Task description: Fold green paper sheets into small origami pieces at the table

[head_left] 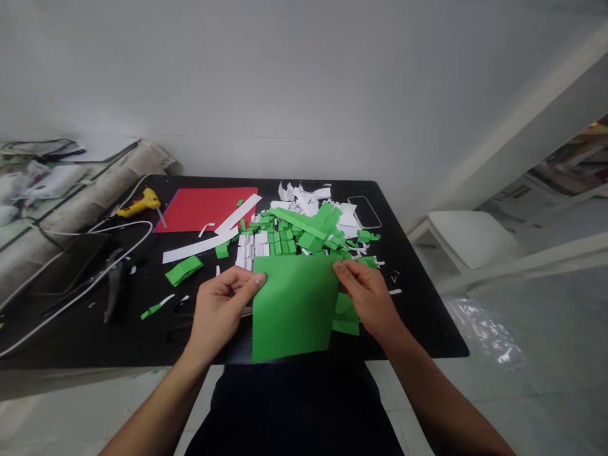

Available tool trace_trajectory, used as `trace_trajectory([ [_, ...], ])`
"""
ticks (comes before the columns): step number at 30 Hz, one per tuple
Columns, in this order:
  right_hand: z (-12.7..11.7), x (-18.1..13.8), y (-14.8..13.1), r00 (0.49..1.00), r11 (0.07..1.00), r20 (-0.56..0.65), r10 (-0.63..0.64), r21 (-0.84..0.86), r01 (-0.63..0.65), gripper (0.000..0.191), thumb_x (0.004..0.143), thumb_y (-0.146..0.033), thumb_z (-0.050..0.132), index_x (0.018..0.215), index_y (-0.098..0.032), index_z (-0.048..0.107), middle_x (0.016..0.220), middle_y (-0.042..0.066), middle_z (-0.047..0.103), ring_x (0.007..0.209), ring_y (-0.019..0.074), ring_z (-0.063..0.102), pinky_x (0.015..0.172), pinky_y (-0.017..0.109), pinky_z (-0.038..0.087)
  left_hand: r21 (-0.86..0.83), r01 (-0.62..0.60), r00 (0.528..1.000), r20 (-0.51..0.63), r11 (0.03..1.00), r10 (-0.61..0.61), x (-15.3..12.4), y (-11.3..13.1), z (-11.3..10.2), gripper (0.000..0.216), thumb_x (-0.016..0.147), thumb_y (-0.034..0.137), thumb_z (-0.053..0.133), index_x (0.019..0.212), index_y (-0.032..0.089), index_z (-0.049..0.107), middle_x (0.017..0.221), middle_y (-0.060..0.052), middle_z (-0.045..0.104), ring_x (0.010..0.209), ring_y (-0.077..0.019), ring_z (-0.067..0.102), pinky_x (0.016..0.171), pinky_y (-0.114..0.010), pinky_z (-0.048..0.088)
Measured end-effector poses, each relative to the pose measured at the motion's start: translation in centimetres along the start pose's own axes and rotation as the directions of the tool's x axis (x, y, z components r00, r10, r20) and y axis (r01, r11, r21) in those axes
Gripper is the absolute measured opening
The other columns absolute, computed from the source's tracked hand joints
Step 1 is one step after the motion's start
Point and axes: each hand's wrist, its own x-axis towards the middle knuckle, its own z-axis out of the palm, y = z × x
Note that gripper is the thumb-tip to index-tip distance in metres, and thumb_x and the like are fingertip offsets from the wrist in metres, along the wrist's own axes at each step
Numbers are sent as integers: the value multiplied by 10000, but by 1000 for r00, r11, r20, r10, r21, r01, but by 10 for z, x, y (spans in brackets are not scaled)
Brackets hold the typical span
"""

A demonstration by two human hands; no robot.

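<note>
Between my two hands a sheet of green paper is held up by its upper corners, over the front edge of the black table. My left hand pinches its upper left corner between thumb and fingers. At the upper right corner, my right hand pinches it the same way. Another green paper piece lies partly hidden behind the sheet, under my right hand. Just beyond is a heap of cut and folded green strips, with white paper scraps behind it.
Red paper lies at the back left, beside a yellow glue gun with a white cable. Black-handled scissors are partly hidden by my left hand. A phone rests at the back right. A white stool stands right of the table.
</note>
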Motion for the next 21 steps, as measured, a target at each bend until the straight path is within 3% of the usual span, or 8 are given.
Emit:
trace_trajectory([
  [8, 3, 1, 7, 999, 998, 26, 20, 59, -22, 507, 952, -662, 659, 703, -224, 603, 673, -10, 499, 624, 161, 491, 600, 306, 470, 78, -42, 999, -28, 996, 45, -2, 1, 1, 236, 883, 367, 783, 717, 205, 739, 558, 34, 545, 513, -97, 446, 490, -226, 376],
  [14, -3, 0, -7, 999, 999, 22, -37, 5, 37, 537, 952, -633, 671, 638, -229, 508, 646, -35, 360, 585, 140, 351, 545, 287, 361, 191, -187, 980, -37, 964, 198, -3, 14, -5, 189, 911, 329, 785, 758, 221, 755, 614, 28, 635, 546, -109, 524, 517, -237, 436],
  [17, -8, -5, -23, 988, 986, 31, -154, -51, 156, 476, 948, -554, 710, 655, -220, 539, 695, -21, 389, 627, 144, 368, 551, 286, 340, 258, -331, 937, -27, 908, 349, -1, 28, -11, 117, 930, 280, 780, 823, 233, 771, 670, 29, 688, 555, -107, 566, 524, -239, 455],
  [19, -11, -9, -30, 973, 970, 31, -230, -70, 232, 400, 954, -509, 717, 712, -210, 608, 728, -9, 446, 657, 147, 417, 561, 282, 356, 263, -467, 876, 7, 844, 482, 1, 39, -14, 76, 917, 216, 790, 845, 230, 772, 723, 20, 724, 613, -118, 625, 576, -246, 496],
  [21, -15, -13, -34, 972, 972, 64, -225, -49, 228, 369, 990, -488, 681, 761, -202, 638, 657, -32, 431, 582, 122, 388, 509, 264, 310, 233, -567, 818, 45, 790, 574, 4, 48, -16, 78, 891, 169, 803, 844, 225, 776, 789, 2, 744, 705, -137, 673, 646, -261, 529],
])
